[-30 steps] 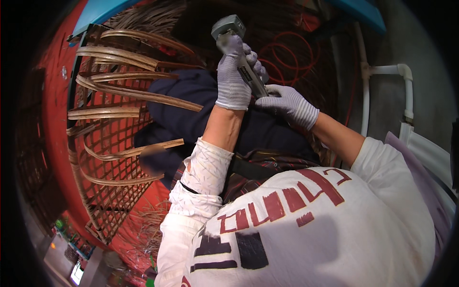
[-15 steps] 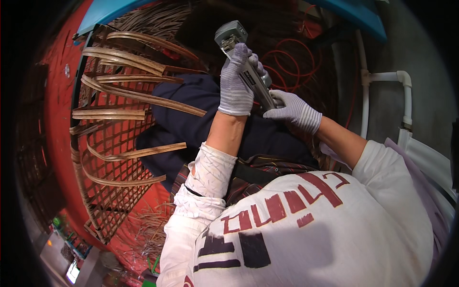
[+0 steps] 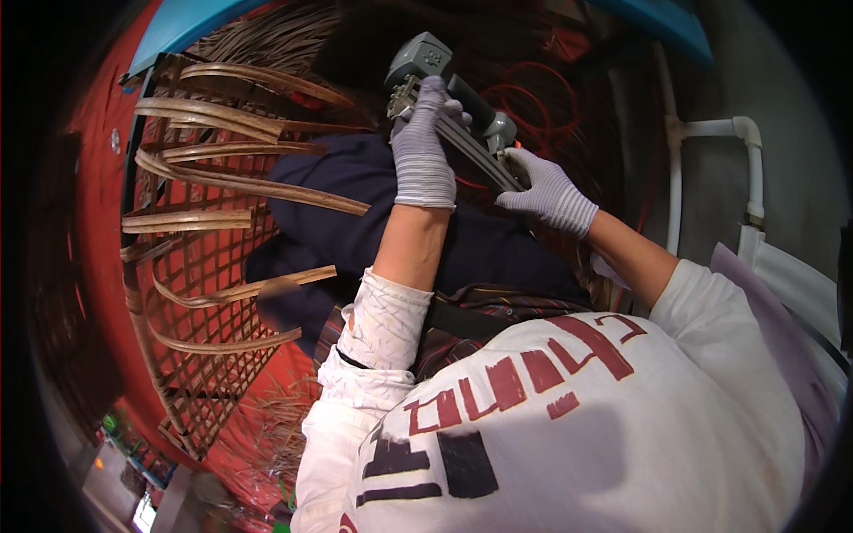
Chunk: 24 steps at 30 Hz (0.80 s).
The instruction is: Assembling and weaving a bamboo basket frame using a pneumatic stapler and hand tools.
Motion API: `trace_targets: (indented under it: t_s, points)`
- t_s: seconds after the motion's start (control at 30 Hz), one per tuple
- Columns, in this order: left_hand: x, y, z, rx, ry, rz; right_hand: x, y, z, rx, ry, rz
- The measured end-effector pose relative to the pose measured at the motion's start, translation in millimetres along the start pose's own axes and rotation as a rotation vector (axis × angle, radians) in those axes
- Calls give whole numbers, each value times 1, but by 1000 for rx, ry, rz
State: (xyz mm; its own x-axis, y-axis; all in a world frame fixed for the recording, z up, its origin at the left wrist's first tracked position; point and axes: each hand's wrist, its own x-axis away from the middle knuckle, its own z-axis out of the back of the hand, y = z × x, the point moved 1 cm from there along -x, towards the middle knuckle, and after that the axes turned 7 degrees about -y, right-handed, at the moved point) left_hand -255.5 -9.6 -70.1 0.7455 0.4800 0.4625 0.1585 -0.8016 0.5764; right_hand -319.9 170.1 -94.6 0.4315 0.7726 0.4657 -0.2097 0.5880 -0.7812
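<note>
A grey air staple gun (image 3: 421, 57) is held tilted above my lap, its head pointing up and to the left. My left hand (image 3: 423, 155), in a striped white-and-purple glove, is wrapped round the long magazine just below the head. My right hand (image 3: 553, 192), gloved alike, pinches the magazine's lower rear end. The dark handle runs alongside the magazine to a grey end cap near my right thumb. To the left of my knees stands a woven rattan lattice frame (image 3: 213, 375) with several bent cane strips (image 3: 253, 182) curving out toward me.
Coiled red air hose (image 3: 555, 93) lies beyond my right hand. White pipes (image 3: 711, 128) run along the grey wall at right. Loose dry strips (image 3: 277, 435) litter the red floor (image 3: 98, 191), with more bundled (image 3: 267, 40) at the far left under a blue edge (image 3: 182, 31).
The staple gun has turned in my hands, so its handle and end cap now show beside the magazine. My left hand has shifted slightly left; my right thumb has moved near the rear end.
</note>
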Motion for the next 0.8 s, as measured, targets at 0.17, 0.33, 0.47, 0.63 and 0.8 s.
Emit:
trace_targets:
  t_s: [0.17, 0.33, 0.47, 0.63, 0.8]
  points:
    - [-3, 1, 0, 29, 2, 14, 1, 9, -9, -108, -85, -19]
    - [0, 10, 2, 27, 7, -81, 3, 3, -9, -131, -145, -40]
    - [0, 7, 0, 156, -267, -72, 3, 12, -4, -262, -207, -13]
    - [-3, 13, 4, 371, -373, 0, 7, 15, 8, -332, -405, 126]
    - [5, 17, -6, 267, -218, -115, 40, -13, 23, -196, -393, -183]
